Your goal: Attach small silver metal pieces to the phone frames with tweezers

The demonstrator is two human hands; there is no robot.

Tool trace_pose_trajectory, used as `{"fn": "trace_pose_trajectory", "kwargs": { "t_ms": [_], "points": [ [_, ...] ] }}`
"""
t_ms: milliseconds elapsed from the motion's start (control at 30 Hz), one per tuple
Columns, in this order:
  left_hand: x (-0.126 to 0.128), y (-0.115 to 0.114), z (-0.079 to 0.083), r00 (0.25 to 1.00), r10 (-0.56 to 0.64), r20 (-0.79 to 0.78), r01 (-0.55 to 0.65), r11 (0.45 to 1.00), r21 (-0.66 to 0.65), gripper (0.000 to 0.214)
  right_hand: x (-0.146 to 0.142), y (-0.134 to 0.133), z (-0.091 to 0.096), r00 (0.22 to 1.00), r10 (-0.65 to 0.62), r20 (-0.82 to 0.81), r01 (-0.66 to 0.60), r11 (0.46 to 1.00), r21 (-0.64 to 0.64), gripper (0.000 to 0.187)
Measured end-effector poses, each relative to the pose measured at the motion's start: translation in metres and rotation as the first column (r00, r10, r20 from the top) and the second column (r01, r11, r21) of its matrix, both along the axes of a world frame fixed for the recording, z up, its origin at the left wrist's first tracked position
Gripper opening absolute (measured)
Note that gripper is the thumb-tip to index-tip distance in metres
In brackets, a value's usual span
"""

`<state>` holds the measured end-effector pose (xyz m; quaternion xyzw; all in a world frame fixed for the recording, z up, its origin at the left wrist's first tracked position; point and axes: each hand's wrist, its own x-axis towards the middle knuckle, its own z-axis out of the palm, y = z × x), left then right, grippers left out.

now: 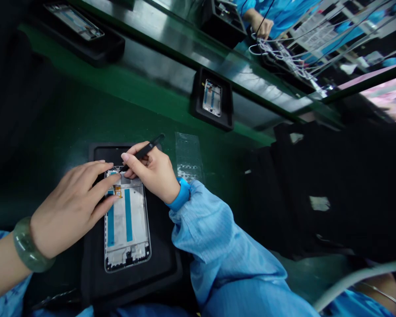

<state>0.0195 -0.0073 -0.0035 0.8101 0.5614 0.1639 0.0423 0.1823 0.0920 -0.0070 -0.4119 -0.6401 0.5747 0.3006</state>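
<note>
A white phone frame (127,226) with two blue strips lies in a black tray (161,259) on the green bench. My left hand (71,204) rests on the frame's upper left corner, fingers stretched out, fingertips beside a small orange part (118,191). My right hand (155,171) is closed on black tweezers (144,151), whose tip points down at the frame's top edge near my left fingertips. A green bangle is on my left wrist.
A clear film sheet (188,157) lies right of the tray. Two more black trays with phone frames (212,97) (82,33) sit on the conveyor behind. Another person's hand (262,25) works among white cables at the back. Dark cloth (333,189) covers the right.
</note>
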Motion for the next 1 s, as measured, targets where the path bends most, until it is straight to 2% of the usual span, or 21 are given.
{"fn": "trace_pose_trajectory", "kwargs": {
  "t_ms": [167, 267, 333, 567, 767, 1000],
  "points": [
    [0.006, 0.001, 0.003, 0.992, -0.001, -0.125, 0.014, 0.995, 0.103, 0.033, 0.001, -0.003, -0.001, 1.000, -0.030, -0.002, 0.030, 0.992, 0.121, 0.025],
    [0.008, 0.000, 0.003, 0.989, 0.003, -0.147, 0.018, 0.990, 0.140, 0.031, 0.001, -0.001, 0.000, 0.983, -0.145, -0.111, 0.153, 0.985, 0.074, 0.028],
    [0.008, -0.001, 0.002, 0.990, 0.010, -0.141, 0.011, 0.989, 0.147, 0.031, 0.000, 0.001, 0.001, 0.970, -0.173, -0.173, 0.182, 0.982, 0.040, 0.028],
    [0.008, -0.002, -0.005, 0.998, 0.035, -0.055, -0.028, 0.992, 0.119, 0.034, -0.002, 0.007, -0.005, 0.979, -0.041, -0.197, 0.056, 0.996, 0.074, 0.025],
    [0.009, -0.002, -0.005, 0.997, 0.036, -0.072, -0.026, 0.991, 0.131, 0.035, -0.001, 0.007, -0.009, 0.997, 0.032, -0.071, -0.022, 0.989, 0.144, 0.024],
    [0.009, -0.002, -0.005, 0.997, 0.031, -0.064, -0.023, 0.993, 0.119, 0.037, -0.001, 0.003, -0.004, 0.999, 0.043, 0.016, -0.046, 0.979, 0.200, 0.021]
  ]
}}
